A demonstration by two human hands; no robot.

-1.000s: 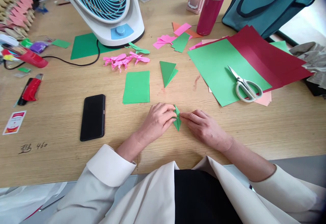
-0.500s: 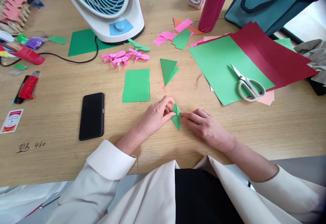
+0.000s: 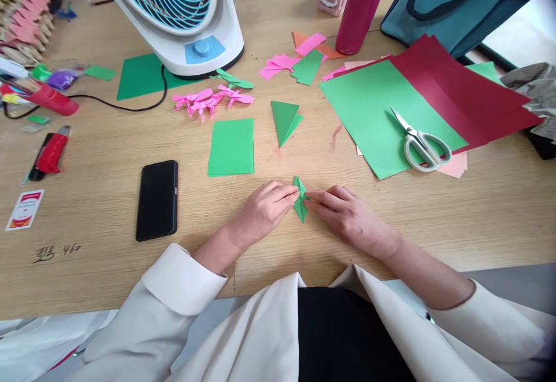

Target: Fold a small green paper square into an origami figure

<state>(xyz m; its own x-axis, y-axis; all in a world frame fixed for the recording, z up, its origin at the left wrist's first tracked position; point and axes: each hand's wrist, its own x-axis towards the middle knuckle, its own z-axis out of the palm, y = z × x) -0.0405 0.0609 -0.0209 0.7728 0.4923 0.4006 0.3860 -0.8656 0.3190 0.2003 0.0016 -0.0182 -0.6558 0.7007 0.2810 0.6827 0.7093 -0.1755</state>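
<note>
A small diamond-shaped piece of folded green paper (image 3: pixel 300 210) lies on the table in front of me. My left hand (image 3: pixel 264 208) has its fingers closed together on the paper's left edge. From the other side, the closed fingertips of my right hand (image 3: pixel 347 214) press on its right edge. My fingers cover part of its middle. Just beyond are a stack of green paper squares (image 3: pixel 231 147) and a green sheet folded into a triangle (image 3: pixel 285 120).
A black phone (image 3: pixel 157 200) lies to the left. White-handled scissors (image 3: pixel 421 141) rest on a large green sheet (image 3: pixel 369 115) at the right. Pink folded paper figures (image 3: pixel 206 101) lie before a fan (image 3: pixel 202 51). Farther back stand a dark pink bottle (image 3: pixel 359 17) and a teal bag (image 3: pixel 452 11).
My left fingers have gone from curling around the paper's upper left to lying straighter against its left edge. My right hand has hardly moved. The view has shifted slightly.
</note>
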